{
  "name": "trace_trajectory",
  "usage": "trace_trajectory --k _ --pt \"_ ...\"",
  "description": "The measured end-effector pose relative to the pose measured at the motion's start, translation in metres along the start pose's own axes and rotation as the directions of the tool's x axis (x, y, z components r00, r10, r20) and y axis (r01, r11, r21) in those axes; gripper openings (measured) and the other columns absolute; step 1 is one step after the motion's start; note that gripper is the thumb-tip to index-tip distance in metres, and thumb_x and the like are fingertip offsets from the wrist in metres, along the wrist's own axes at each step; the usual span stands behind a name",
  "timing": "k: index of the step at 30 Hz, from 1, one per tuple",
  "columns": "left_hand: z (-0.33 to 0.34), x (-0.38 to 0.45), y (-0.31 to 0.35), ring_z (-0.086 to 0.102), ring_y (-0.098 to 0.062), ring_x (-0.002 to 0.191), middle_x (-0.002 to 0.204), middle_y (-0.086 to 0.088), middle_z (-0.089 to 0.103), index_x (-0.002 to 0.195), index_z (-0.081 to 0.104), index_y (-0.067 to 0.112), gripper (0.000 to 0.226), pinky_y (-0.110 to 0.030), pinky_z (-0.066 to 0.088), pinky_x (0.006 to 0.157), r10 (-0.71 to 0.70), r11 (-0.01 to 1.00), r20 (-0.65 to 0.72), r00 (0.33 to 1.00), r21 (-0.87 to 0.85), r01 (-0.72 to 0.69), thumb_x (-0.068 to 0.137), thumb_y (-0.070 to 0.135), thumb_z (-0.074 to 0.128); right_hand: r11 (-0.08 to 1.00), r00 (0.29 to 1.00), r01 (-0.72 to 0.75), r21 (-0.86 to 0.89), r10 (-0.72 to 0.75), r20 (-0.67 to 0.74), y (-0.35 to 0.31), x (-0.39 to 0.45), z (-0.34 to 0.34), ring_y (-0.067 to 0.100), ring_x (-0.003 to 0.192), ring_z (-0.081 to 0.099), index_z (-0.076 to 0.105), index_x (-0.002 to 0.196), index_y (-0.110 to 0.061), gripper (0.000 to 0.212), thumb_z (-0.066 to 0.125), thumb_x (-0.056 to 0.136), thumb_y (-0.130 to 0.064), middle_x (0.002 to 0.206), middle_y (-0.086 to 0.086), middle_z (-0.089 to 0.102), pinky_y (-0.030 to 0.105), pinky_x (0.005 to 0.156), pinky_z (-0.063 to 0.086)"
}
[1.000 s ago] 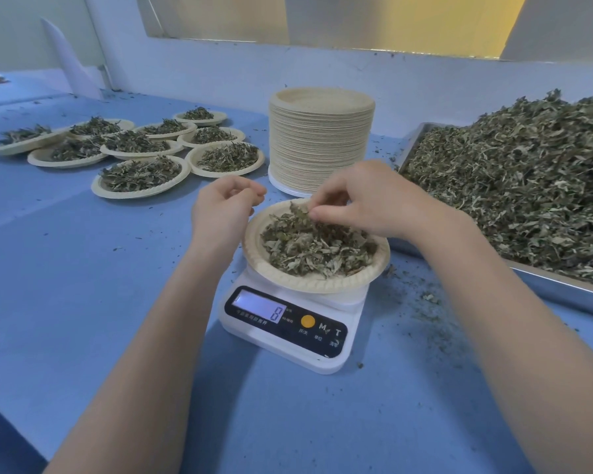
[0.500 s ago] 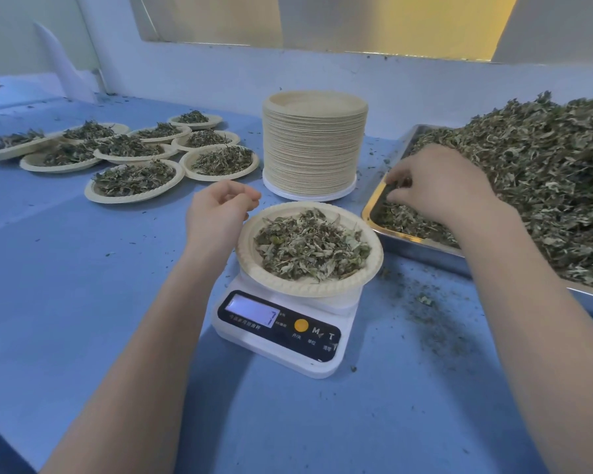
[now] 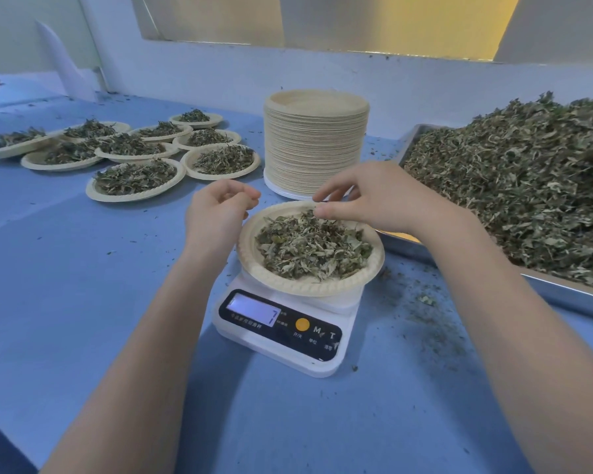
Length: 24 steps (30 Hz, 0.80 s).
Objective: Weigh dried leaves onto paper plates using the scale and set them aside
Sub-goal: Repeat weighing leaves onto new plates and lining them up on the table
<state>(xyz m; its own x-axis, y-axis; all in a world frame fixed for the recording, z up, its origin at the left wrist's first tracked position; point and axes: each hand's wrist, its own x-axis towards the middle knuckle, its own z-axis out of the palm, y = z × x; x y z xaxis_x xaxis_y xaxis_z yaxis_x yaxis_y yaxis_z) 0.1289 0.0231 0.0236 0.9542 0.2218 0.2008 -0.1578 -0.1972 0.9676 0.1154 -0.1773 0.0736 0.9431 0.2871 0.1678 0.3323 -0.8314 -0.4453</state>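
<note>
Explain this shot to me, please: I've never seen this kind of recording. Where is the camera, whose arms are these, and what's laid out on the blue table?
The camera sits on a person's head, looking down at their own bare arms. The right hand pinches a few dried leaves over the paper plate on the white scale, whose display shows 7. The left hand hovers loosely curled beside the plate; it seems to hold nothing. To the right, a metal tray holds the leaf pile. Behind stands a stack of empty plates; filled plates sit at the left.
</note>
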Motion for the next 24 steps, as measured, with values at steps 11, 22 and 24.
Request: trace_trajectory --k 11,22,24 --pt "-0.001 0.001 -0.001 0.055 -0.007 0.071 0.082 0.004 0.065 0.074 0.065 0.024 0.022 -0.023 0.041 0.065 -0.002 1.0 -0.006 1.0 0.02 0.003 0.083 0.007 0.054 1.0 0.998 0.022 0.005 -0.023 0.057 -0.01 -0.001 0.004 0.0 0.089 0.057 0.062 0.118 -0.037 0.044 0.069 0.078 -0.053 0.101 -0.014 0.065 0.01 0.07 0.038" --pt "0.005 0.002 -0.004 0.057 -0.018 0.101 0.102 0.002 0.065 0.099 0.069 0.02 0.02 -0.032 0.041 0.084 -0.179 0.971 0.146 0.973 0.186 0.15 0.088 0.029 0.056 0.993 0.812 -0.076 -0.095 0.117 0.572 0.0 -0.013 -0.007 0.003 0.143 0.0 -0.017 0.144 -0.048 0.148 0.081 0.033 -0.062 0.156 -0.021 -0.009 0.03 0.112 0.012" --pt "0.006 0.001 -0.003 0.056 -0.018 0.102 0.105 0.001 0.065 0.102 0.07 0.018 0.022 -0.032 0.043 0.085 -0.176 0.968 0.135 0.975 0.202 0.147 0.088 0.027 0.055 0.995 0.803 -0.066 -0.071 0.095 0.589 0.001 -0.012 -0.007 0.0 0.141 0.001 -0.017 0.143 -0.05 0.148 0.084 0.034 -0.058 0.155 -0.024 -0.009 0.026 0.109 0.013"
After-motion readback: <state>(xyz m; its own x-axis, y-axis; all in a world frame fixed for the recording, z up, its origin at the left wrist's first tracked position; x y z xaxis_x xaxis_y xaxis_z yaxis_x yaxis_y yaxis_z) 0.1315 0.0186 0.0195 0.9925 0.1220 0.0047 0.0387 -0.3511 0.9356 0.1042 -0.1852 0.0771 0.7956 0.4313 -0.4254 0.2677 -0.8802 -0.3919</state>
